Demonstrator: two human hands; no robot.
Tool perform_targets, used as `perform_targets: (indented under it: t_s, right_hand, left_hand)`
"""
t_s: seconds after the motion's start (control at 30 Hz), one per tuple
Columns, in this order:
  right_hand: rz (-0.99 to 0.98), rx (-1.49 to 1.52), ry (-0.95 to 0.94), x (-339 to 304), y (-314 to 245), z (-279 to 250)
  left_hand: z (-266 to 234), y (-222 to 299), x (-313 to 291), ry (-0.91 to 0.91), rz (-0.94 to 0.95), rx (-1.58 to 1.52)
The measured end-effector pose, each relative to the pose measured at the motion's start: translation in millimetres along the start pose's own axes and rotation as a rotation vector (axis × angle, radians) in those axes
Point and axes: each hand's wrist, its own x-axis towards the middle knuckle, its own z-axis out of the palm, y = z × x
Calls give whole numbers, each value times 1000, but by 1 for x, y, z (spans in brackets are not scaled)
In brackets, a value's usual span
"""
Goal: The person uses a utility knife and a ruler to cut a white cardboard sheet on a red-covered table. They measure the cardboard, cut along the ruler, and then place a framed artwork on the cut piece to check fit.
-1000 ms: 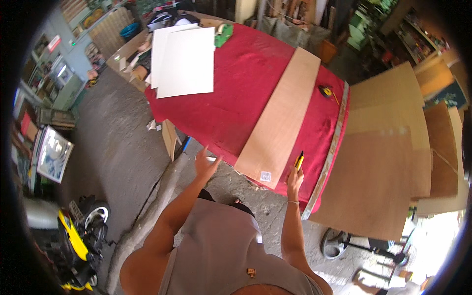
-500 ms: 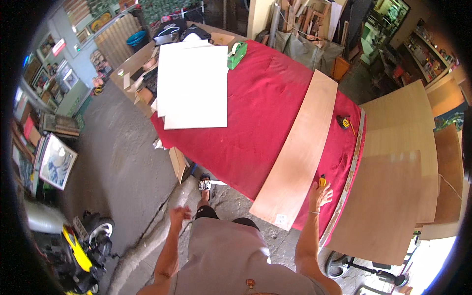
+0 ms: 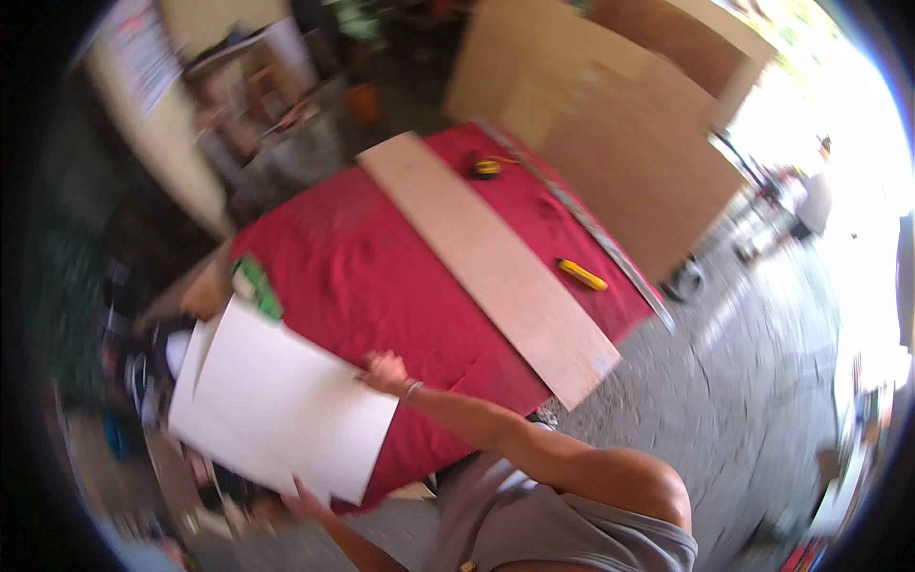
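The right hand (image 3: 386, 372) is resting at the right edge of the upper white sheet (image 3: 276, 400), fingers half bent, while the left hand (image 3: 305, 500) is lying at its near edge, thumb standing apart; blur is hiding whether either is pinching it. The sheet is lying on the left part of the red cloth (image 3: 324, 248), overlapping another white sheet (image 3: 196, 355); hands at two edges are probably steadying something too broad for one. The cloth is likely guarding surfaces from scratches. A wooden board (image 3: 486, 262) is crossing it, with a yellow cutter (image 3: 582, 275) and a tape measure (image 3: 486, 170) lying to its right, seemingly parked away from the sheets. A metal straightedge (image 3: 621, 259) is running along the right border, perhaps weighing the cloth down. A pale label (image 3: 605, 362) is showing on the board's near end and a poster (image 3: 141, 52) is hanging far left, both too blurred to read.
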Motion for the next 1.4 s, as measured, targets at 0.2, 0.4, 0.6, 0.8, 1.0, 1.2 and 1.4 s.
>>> perform_targets:
  t_s: [0.2, 0.4, 0.6, 0.8, 1.0, 1.2, 1.4]
  right_hand:
    - [127, 575, -75, -6, -24, 6]
    - [-40, 541, -81, -9, -63, -3]
    - [-52, 405, -9, -10, -64, 11]
    - [-106, 659, -166, -24, -54, -18]
    - [-183, 722, -144, -59, -38, -54]
    - [-162, 864, -180, -52, 5, -96]
    - [-87, 1086, 15, -62, 82, -172]
  left_hand:
    - [28, 21, 4, 105, 34, 317]
    - [50, 63, 9, 29, 149, 244]
    - [52, 87, 3, 19, 214, 206]
    - [23, 111, -14, 93, 273, 163]
    - [-38, 150, -45, 205, 377, 158]
    - [-71, 188, -98, 176, 483, 219]
    - [12, 185, -145, -166, 686, -260]
